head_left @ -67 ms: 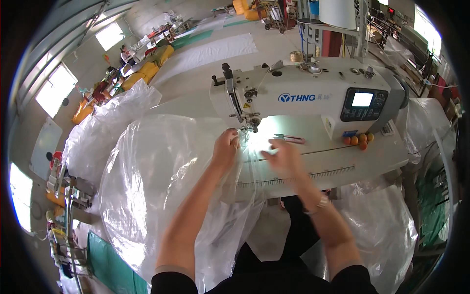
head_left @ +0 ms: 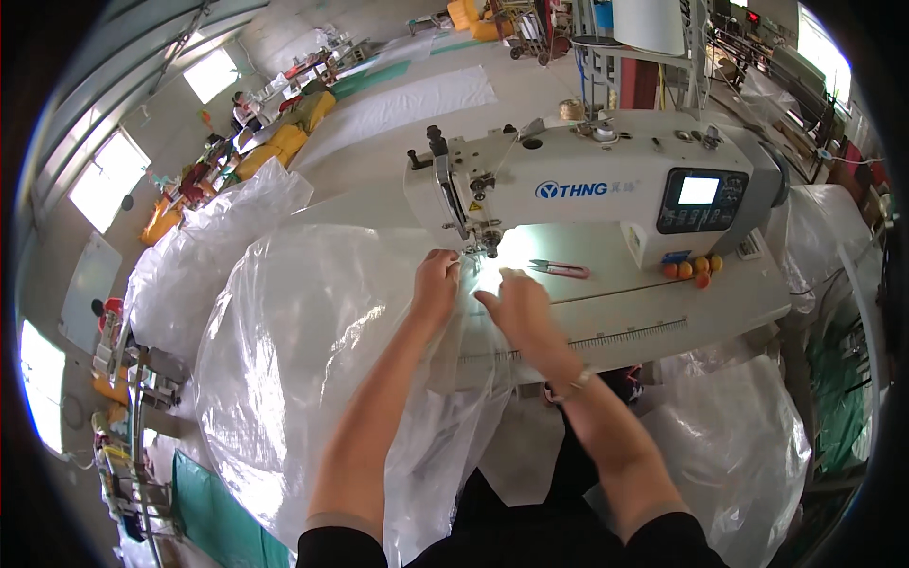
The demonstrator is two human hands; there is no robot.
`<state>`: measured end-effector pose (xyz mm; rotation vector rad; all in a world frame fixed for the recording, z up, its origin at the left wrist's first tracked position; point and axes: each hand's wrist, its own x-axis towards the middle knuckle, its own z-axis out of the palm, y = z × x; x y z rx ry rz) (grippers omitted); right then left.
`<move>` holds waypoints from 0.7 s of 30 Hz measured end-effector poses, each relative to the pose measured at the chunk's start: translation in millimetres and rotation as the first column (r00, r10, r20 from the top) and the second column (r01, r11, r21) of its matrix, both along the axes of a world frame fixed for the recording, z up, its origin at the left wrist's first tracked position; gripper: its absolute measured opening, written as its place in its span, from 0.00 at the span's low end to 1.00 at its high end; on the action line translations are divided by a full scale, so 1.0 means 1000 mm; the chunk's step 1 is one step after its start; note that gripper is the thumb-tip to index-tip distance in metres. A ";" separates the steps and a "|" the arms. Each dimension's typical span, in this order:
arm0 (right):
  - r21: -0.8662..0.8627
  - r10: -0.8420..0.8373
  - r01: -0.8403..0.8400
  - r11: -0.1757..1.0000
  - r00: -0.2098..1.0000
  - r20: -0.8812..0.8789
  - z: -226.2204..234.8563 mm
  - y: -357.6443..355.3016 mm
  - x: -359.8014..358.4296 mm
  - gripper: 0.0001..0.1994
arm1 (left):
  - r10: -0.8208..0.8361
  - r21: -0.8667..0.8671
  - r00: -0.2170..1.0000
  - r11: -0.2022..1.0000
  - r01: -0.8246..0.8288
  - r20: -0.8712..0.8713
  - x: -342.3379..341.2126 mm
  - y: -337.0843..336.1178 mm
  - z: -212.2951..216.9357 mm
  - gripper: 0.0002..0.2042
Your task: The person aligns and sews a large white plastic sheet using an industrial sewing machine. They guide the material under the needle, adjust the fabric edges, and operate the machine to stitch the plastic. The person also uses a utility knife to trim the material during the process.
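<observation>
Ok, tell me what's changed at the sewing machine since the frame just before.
Nothing visibly changed. The left hand and right hand press the clear plastic sheet flat by the needle of the white sewing machine, as before. The snips and the small orange balls lie in the same places.

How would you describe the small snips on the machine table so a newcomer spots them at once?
Start at the white sewing machine. On the pale table under its arm, just right of the needle and beyond the right hand, lie the snips. They are thin and pinkish, unlike the round orange balls further right.
</observation>
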<state>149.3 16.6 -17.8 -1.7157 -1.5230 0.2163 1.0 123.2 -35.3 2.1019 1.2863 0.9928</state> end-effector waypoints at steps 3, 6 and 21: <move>0.025 -0.073 0.071 0.997 0.995 0.074 -0.020 0.023 -0.016 0.09 | 0.011 0.430 0.985 0.900 0.064 -0.170 0.014 0.002 0.004 0.05; 0.094 -0.097 0.087 0.992 0.989 0.112 -0.029 0.031 -0.014 0.03 | -0.126 0.211 0.928 0.955 0.210 -0.352 0.009 0.017 0.000 0.05; -0.003 -0.005 0.006 1.000 0.955 0.295 -0.022 0.036 -0.007 0.04 | -0.183 -0.119 0.913 0.982 0.149 -0.364 0.007 0.038 -0.003 0.11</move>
